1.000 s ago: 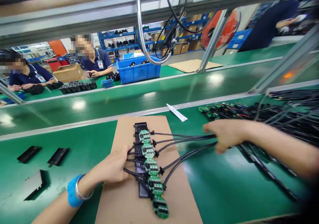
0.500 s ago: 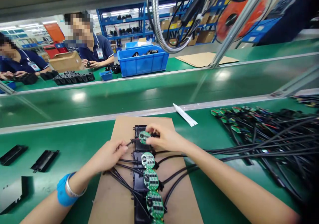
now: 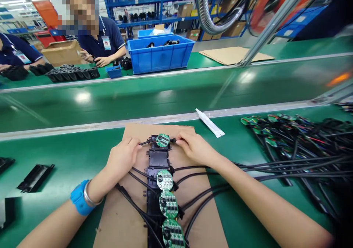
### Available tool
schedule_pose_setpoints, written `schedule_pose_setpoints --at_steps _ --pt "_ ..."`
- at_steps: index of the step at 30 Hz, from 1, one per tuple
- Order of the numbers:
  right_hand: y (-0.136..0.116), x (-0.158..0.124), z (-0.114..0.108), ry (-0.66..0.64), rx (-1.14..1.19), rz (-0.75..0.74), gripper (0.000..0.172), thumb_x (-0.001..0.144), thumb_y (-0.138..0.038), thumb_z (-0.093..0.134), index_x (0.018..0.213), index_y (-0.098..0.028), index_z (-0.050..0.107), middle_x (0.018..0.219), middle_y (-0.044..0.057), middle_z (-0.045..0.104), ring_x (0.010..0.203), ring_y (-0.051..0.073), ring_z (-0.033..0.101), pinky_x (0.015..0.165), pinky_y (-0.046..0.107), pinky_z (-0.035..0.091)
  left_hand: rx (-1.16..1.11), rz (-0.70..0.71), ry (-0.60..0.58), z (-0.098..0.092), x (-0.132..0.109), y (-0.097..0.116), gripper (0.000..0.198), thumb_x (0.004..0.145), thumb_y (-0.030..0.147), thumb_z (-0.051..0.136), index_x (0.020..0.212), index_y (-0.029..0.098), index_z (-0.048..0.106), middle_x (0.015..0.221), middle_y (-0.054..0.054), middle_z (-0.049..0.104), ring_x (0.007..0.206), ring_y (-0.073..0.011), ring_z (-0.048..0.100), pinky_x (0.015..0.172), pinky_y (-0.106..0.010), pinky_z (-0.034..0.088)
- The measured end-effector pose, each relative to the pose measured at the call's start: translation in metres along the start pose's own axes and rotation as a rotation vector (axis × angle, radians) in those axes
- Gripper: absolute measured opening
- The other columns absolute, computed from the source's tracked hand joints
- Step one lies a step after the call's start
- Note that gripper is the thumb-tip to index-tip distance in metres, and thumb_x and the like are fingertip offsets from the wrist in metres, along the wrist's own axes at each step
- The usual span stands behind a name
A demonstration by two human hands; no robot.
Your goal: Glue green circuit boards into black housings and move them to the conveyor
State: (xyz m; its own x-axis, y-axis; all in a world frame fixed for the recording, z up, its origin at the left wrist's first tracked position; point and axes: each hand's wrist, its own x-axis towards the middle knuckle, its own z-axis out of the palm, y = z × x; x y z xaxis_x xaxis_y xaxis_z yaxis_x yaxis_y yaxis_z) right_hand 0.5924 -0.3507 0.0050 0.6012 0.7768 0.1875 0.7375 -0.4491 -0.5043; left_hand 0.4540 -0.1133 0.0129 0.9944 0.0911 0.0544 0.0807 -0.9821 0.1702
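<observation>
A round green circuit board [image 3: 162,140] lies over the farthest black plastic housing [image 3: 154,141] of a row. My left hand [image 3: 124,156] pinches the thin black cable that leaves this board on the left. On its other side my right hand [image 3: 192,147] is closed on the thicker black cable, close to the cable's end fitting [image 3: 173,140]. The second housing [image 3: 159,159] in the row is bare. Nearer to me, several circuit boards [image 3: 168,204] rest on more housings, with black cables running off both sides. Brown cardboard [image 3: 121,218] lies beneath the row.
A white tube [image 3: 210,123] lies beyond the cardboard. At right is a tangled heap of cabled boards [image 3: 298,148]. A loose black housing [image 3: 35,178] lies at left. Across the bench are a blue bin [image 3: 161,57] and a person [image 3: 100,38] handling small parts.
The circuit board has moved away from me, from above the second housing onto the farthest one. My right hand has shifted off the board to its right-hand cable. The view has tilted slightly.
</observation>
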Motion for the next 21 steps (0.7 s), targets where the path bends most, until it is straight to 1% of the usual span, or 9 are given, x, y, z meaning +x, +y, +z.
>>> schedule_pose_setpoints --at_steps 3,6,9,11,13,15,17,18,21 --pt "0.003 0.0 0.005 -0.013 -0.072 -0.011 0.014 0.089 -0.015 0.042 0.079 -0.017 0.052 0.083 0.009 0.058 0.083 0.023 0.053 0.077 0.038 0.043 0.064 0.0 -0.018 -0.001 0.005 0.004 0.018 0.096 0.025 0.043 0.097 0.019 0.06 0.093 -0.006 0.063 0.083 -0.0204 0.062 0.064 -0.027 0.048" --pt "0.002 0.003 0.013 -0.018 -0.122 -0.047 0.015 0.091 -0.017 0.044 0.081 -0.016 0.056 0.086 0.01 0.058 0.087 0.024 0.052 0.082 0.04 0.043 0.115 -0.02 -0.031 -0.005 0.005 0.004 0.019 0.095 0.023 0.044 0.09 0.017 0.061 0.088 -0.008 0.061 0.082 -0.0238 0.062 0.059 -0.028 0.046" --pt "-0.003 0.006 0.015 -0.023 -0.147 -0.077 0.016 0.091 -0.018 0.045 0.083 -0.015 0.058 0.085 0.009 0.058 0.086 0.023 0.052 0.081 0.038 0.043 0.155 -0.011 -0.073 -0.012 -0.005 -0.001 0.017 0.093 0.021 0.047 0.088 0.017 0.062 0.086 -0.008 0.06 0.082 -0.0245 0.062 0.06 -0.028 0.046" --pt "-0.012 0.002 0.012 0.003 -0.171 -0.072 0.017 0.091 -0.019 0.045 0.085 -0.015 0.06 0.086 0.01 0.058 0.087 0.024 0.051 0.081 0.04 0.042 0.138 0.02 -0.063 -0.015 -0.016 -0.004 0.015 0.092 0.022 0.048 0.092 0.018 0.062 0.089 -0.008 0.06 0.085 -0.0245 0.06 0.067 -0.031 0.048" --pt "-0.028 -0.007 0.006 0.03 -0.171 -0.086 0.019 0.092 -0.022 0.044 0.088 -0.014 0.06 0.088 0.011 0.057 0.087 0.025 0.049 0.081 0.042 0.041 0.029 0.095 -0.016 -0.015 -0.027 -0.005 0.017 0.093 0.023 0.046 0.1 0.018 0.061 0.096 -0.009 0.061 0.091 -0.0243 0.058 0.078 -0.035 0.048" --pt "-0.046 -0.02 0.0 -0.026 -0.097 -0.141 0.018 0.09 -0.029 0.049 0.089 -0.015 0.06 0.087 0.01 0.054 0.086 0.025 0.046 0.078 0.041 0.041 -0.168 0.214 -0.036 -0.015 -0.036 -0.003 0.019 0.094 0.027 0.046 0.103 0.018 0.06 0.099 -0.009 0.062 0.093 -0.0224 0.058 0.083 -0.035 0.047" --pt "-0.064 -0.033 -0.002 -0.127 0.021 -0.186 0.017 0.083 -0.033 0.059 0.088 -0.016 0.059 0.086 0.008 0.051 0.086 0.024 0.045 0.074 0.038 0.042 -0.349 0.304 -0.13 -0.015 -0.041 0.002 0.018 0.094 0.032 0.05 0.1 0.02 0.062 0.097 -0.006 0.064 0.091 -0.0199 0.059 0.082 -0.032 0.047" --pt "-0.07 -0.038 -0.002 -0.158 0.076 -0.191 0.018 0.078 -0.031 0.063 0.087 -0.016 0.057 0.087 0.007 0.05 0.086 0.023 0.044 0.073 0.036 0.042 -0.406 0.319 -0.183 -0.016 -0.042 0.004 0.017 0.093 0.033 0.052 0.097 0.02 0.063 0.095 -0.005 0.065 0.089 -0.0193 0.06 0.081 -0.031 0.047" --pt "-0.079 -0.047 0.002 -0.137 0.175 -0.2 0.017 0.073 -0.022 0.064 0.084 -0.017 0.053 0.091 0.007 0.047 0.087 0.021 0.044 0.075 0.034 0.043 -0.479 0.287 -0.307 -0.021 -0.041 0.009 0.013 0.09 0.032 0.058 0.092 0.021 0.065 0.091 -0.002 0.068 0.086 -0.0184 0.062 0.079 -0.029 0.047"
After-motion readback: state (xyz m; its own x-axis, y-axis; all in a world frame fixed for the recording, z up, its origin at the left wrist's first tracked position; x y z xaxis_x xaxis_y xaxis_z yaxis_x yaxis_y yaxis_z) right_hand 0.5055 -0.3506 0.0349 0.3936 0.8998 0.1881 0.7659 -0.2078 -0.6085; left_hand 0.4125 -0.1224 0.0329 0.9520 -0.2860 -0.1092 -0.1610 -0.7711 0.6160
